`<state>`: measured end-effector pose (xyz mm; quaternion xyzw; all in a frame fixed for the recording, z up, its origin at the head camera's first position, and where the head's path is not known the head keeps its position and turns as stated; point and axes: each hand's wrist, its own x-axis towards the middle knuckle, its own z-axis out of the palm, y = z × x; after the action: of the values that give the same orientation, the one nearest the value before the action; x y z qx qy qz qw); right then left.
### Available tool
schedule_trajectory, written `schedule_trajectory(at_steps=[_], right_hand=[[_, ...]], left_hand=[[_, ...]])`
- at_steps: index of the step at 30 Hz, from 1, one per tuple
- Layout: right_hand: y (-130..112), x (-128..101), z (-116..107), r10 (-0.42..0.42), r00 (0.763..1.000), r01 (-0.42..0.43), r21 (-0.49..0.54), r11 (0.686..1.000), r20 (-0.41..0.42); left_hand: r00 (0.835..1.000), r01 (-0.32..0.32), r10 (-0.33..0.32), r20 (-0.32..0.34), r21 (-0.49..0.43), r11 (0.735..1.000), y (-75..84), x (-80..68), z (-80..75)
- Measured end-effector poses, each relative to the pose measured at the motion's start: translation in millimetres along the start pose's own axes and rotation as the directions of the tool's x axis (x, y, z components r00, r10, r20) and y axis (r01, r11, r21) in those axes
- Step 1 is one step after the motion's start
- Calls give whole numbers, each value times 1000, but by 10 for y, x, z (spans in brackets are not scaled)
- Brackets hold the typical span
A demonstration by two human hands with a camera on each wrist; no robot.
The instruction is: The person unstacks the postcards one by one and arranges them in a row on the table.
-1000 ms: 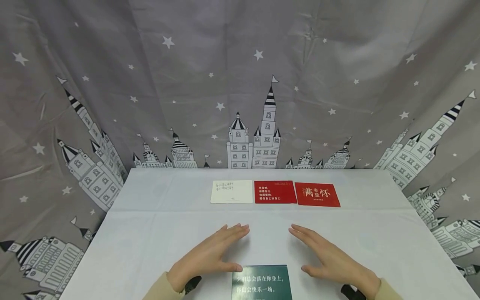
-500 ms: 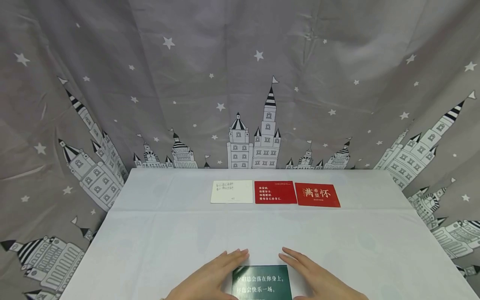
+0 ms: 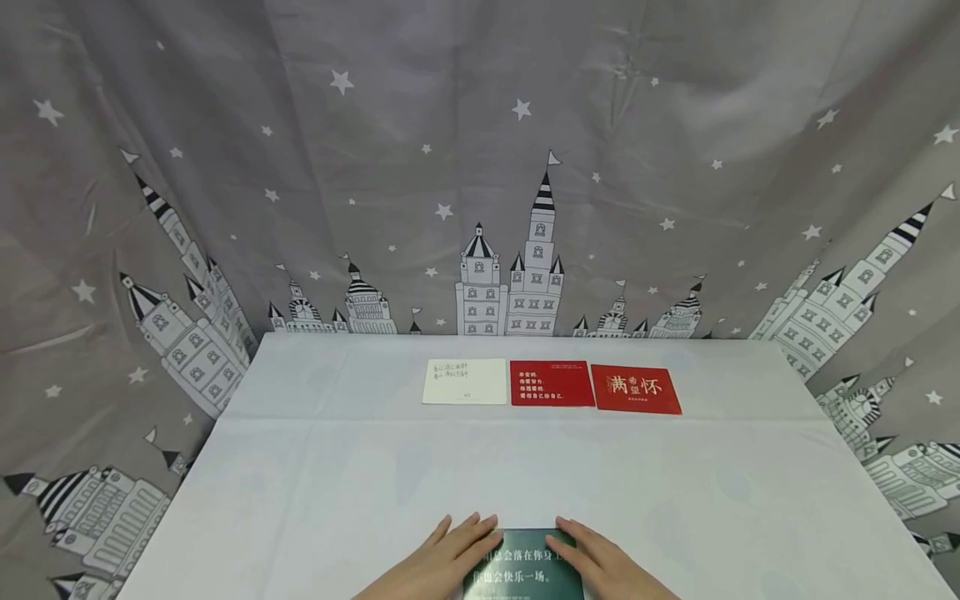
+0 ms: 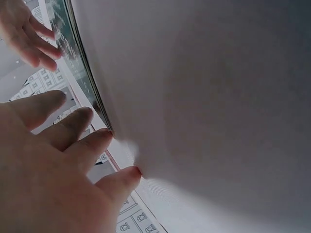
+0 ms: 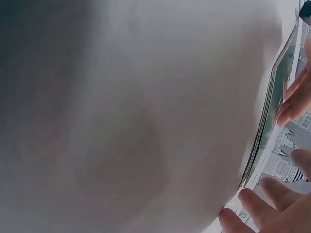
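A dark green card (image 3: 521, 567) with white writing lies at the near edge of the head view, its lower part cut off. Seen edge-on in the wrist views, it looks like the top of a thin stack (image 5: 268, 109). My left hand (image 3: 448, 557) lies at its left side, fingertips over the far left corner. At the opposite side, my right hand (image 3: 602, 563) reaches over the far right corner. Fingers of both hands are extended rather than curled. The thumbs are hidden in the head view.
Toward the back of the white-covered table (image 3: 337, 467) lie a cream card (image 3: 465, 382), a red card (image 3: 552, 384) and another red card (image 3: 636, 389) in a row. A grey curtain (image 3: 390, 100) with castles and stars hangs behind.
Both hands have drawn back toward the near edge and closed in from either side, now touching the green card. The card and the back row stay in place.
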<state>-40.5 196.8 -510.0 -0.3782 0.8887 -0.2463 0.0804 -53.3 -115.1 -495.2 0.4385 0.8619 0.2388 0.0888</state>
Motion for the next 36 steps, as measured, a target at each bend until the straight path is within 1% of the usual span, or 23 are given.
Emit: schedule_trajectory(at_steps=[2, 7, 15, 19, 22, 26, 33, 36], right_hand=[[5, 1, 4, 10, 1000, -10, 9, 1000, 7], [1, 4, -10, 63, 997, -64, 22, 998, 51], [-34, 19, 0, 75, 997, -73, -66, 995, 29], [-61, 31, -6, 101, 994, -97, -82, 992, 51], [-73, 34, -6, 100, 994, -93, -116, 989, 52], [-73, 29, 1, 71, 997, -66, -153, 986, 32], [-94, 20, -10, 61, 998, -57, -167, 984, 20], [-105, 21, -20, 63, 998, -58, -162, 985, 25]], left_hand=[[1000, -3, 3, 10, 19, 1000, 2, -3, 2], [1000, -7, 6, 23, 49, 999, -4, 0, 8], [1000, 4, -6, 23, 69, 998, -18, 15, 5], [1000, 0, -1, 15, 77, 997, -9, 10, 4], [1000, -1, 0, 8, 92, 996, -1, 9, 4], [1000, -1, 1, -1, 107, 994, 3, 13, 5], [1000, -18, 20, -11, 123, 992, -2, 22, 6], [1000, -26, 27, -9, 112, 993, -1, 25, -6]])
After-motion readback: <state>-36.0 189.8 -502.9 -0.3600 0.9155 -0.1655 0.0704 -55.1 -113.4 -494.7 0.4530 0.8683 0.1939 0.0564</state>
